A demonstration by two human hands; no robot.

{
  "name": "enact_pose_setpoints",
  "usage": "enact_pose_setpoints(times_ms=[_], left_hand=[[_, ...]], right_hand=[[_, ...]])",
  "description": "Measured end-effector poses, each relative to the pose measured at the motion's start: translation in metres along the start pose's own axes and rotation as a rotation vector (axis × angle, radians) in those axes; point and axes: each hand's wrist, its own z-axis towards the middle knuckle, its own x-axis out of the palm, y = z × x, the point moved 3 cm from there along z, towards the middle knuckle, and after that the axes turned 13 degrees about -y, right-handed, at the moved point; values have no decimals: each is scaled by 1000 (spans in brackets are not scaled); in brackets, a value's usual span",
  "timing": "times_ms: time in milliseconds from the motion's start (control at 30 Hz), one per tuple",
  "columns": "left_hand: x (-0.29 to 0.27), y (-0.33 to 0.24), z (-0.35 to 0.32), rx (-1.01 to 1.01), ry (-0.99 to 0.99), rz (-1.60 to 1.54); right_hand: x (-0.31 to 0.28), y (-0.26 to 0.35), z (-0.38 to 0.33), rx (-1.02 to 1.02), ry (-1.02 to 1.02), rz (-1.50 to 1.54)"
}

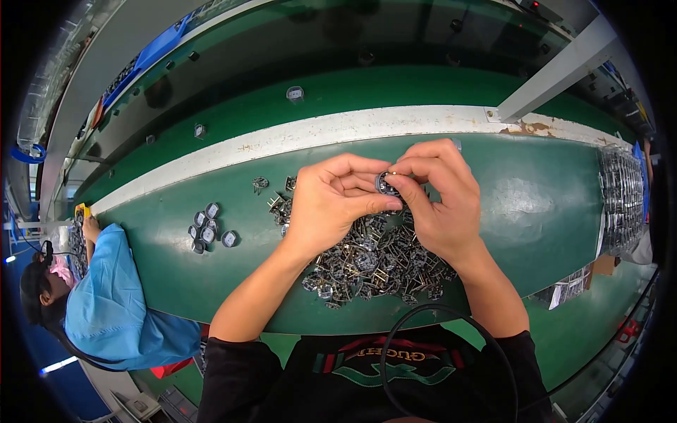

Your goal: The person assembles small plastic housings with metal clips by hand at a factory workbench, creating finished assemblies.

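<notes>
Few such things show. At the right end of the green counter (550, 211), a stack of clear plastic trays (620, 201) holding small parts stands along the edge. Just below it, at the counter's lower right rim, lie flat see-through bags (568, 289) with white paper inside, beside a brown cardboard piece (604, 265). No screens or signs can be made out.
</notes>
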Motion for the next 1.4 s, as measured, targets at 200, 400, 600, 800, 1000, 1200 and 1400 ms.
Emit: enact_pose_setpoints(times_ms=[200,400,600,800,1000,1200,1400], left_hand=[[-4,-1,2,40,-20,-7],[-9,-13,10,-10,-67,95],[-49,-51,128,287,-300,490],[-133,-45,278,414,-501,1005],[-144,-36,292,499,-595,924],[-34,-34,173,416,106,1185],[-42,-25,153,548,23,1194]], right_hand=[[4,-8,-4,-111,-21,-56],[3,-12,1,-76,108,10],[-1,-23,0,-128,319,-226],[21,-12,-24,-159,614,-315],[18,-14,-24,-155,641,-307],[14,-18,-27,-53,704,-344],[6,-14,-14,80,630,-154]])
